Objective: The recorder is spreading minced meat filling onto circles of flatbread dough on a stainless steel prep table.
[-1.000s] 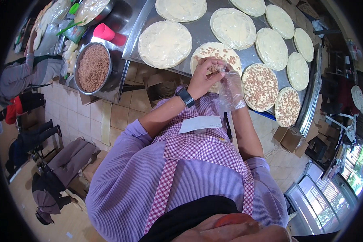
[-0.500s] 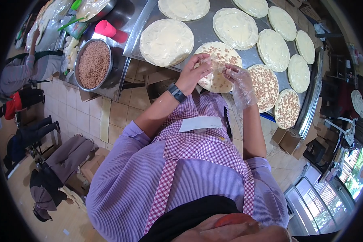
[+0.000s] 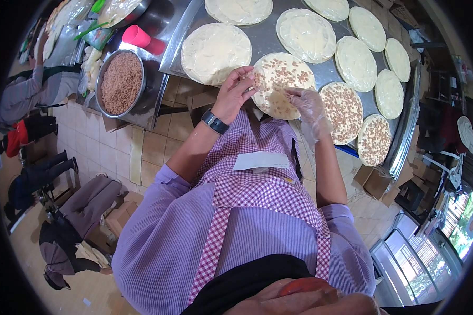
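Note:
My left hand [image 3: 235,93], bare with a dark watch at the wrist, is closed at the left rim of a round flat dough [image 3: 281,97]. Between its fingertips is a crumpled bit of clear plastic film [image 3: 256,80], through which brown crumbs show. My right hand [image 3: 306,105] wears a clear plastic glove and hovers over the dough's right side, fingertips pinched. Whether they hold anything is too small to tell. Brown crumbs lie scattered over this pale dough, more thinly than on the two crumb-covered rounds [image 3: 340,113] to its right.
Several pale, glossy dough rounds [image 3: 215,52] lie on the metal tray [image 3: 176,52]. Left of it stand a steel bowl of brown crumbs [image 3: 122,83] and a pink cup [image 3: 136,36]. Cardboard boxes [image 3: 381,184] sit below at right. Other people [image 3: 63,247] are off to the left.
My hands have drawn apart: the left moved leftward with the clear film, the right slightly down and right. The film no longer spans between them.

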`<state>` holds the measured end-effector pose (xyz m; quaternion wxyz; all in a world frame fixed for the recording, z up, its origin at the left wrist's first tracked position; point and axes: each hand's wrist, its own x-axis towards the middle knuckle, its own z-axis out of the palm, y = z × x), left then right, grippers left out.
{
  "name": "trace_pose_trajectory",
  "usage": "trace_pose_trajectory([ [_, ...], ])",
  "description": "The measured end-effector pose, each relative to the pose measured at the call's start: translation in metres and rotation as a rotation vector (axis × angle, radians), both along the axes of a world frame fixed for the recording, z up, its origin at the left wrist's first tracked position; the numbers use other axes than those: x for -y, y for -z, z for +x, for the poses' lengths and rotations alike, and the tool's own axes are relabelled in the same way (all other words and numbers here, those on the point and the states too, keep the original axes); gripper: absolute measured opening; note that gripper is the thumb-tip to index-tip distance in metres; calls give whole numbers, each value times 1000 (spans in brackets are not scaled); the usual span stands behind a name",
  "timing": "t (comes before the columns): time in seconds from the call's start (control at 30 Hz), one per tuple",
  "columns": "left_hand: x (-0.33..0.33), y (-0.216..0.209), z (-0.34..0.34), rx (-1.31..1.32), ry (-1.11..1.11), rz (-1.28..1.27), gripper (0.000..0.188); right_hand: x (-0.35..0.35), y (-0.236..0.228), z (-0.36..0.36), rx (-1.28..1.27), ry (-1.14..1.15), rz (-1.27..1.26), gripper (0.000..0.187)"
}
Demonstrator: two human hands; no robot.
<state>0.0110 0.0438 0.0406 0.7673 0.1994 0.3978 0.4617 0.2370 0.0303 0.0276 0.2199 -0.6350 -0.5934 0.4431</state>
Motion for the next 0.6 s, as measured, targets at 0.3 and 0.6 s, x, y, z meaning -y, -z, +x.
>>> trace_pose_trajectory([
  [0.3,3,3,0,27,-2,-15,29,-1,13,-7,604,-236,378,16],
  [0.6,4,4,-7,18,-11,-29,29,2,-9,24,545,12,134,19],
])
